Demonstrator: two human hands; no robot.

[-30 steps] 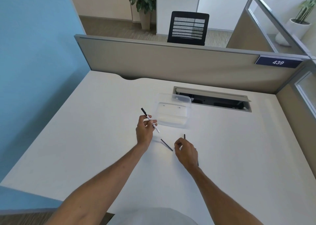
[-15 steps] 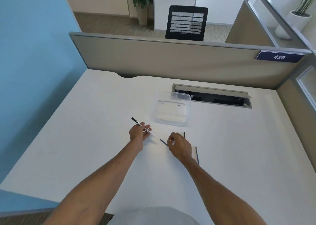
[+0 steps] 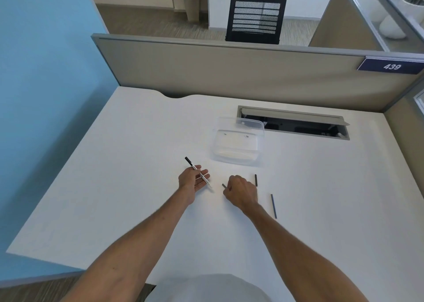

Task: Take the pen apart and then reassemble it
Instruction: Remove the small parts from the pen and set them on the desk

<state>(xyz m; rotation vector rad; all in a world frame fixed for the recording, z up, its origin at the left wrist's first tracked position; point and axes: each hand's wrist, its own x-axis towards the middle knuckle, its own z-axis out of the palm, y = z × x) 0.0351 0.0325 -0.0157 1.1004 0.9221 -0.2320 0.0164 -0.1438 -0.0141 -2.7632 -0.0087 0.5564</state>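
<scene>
My left hand (image 3: 192, 179) lies palm up on the white desk (image 3: 137, 164) and holds the white pen barrel (image 3: 198, 172), whose black end points up and to the left. My right hand (image 3: 241, 192) is closed over a thin dark pen part (image 3: 224, 185); only that part's left tip shows beside my fingers. A short black piece (image 3: 256, 179) lies just right of my right hand. A longer thin dark rod (image 3: 273, 206) rests farther to the right on the desk.
A clear plastic box (image 3: 238, 141) stands behind the hands. An open cable slot (image 3: 293, 122) is cut into the desk at the back right. A grey partition (image 3: 229, 72) runs along the far edge and a blue wall (image 3: 46, 95) along the left.
My left hand has lowered with the barrel toward the desk. My right hand has shifted left and closed over the thin dark part that lay between the hands.
</scene>
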